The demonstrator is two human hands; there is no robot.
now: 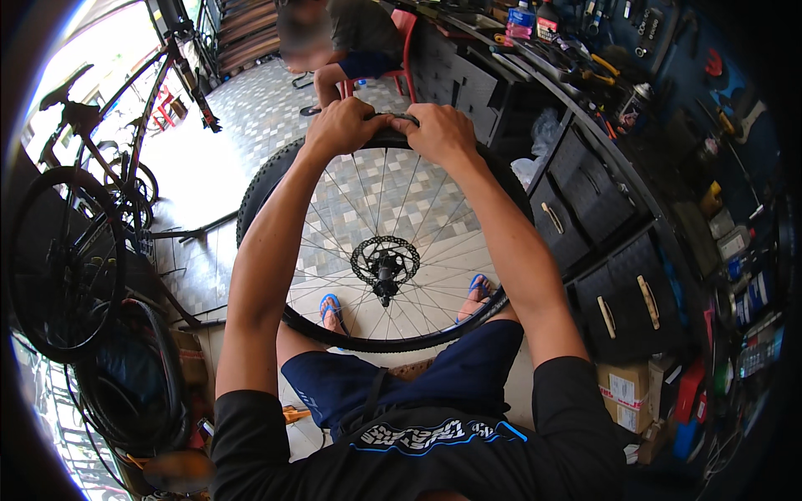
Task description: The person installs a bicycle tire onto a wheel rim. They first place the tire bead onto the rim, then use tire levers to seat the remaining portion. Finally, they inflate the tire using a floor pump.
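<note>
The bicycle wheel (pixel 385 269) stands in front of the seated person, its lower edge near the navy shorts (pixel 472 367), with the hub and brake rotor (pixel 363 252) facing up toward the head. At the top of the wheel, the left hand (pixel 341 127) is clamped on the tyre (pixel 393 344) just left of centre, and the right hand (pixel 443 134) is clamped just right of it. The fingers of both curl over the far side and the thumbs come close together. A dark curved strip (pixel 393 116) shows between them; whether it is the tyre's edge or an inner tube cannot be told.

The step in hand looks to be working the tyre by hand along the rim at the wheel's top, both arms stretched out straight. Whether the tyre's edge sits inside or outside the rim there is hidden by the hands. The next move seems to call for even pressure from both thumbs, with the wheel held steady from below so that it does not roll or slip.

Blue sandals (pixel 332 313) show through the spokes, inside the wheel's outline. Left of the wheel stands a bicycle (pixel 134 163); right of it are dark drawers (pixel 589 179); beyond it, another person sits on a red chair (pixel 407 46)
</note>
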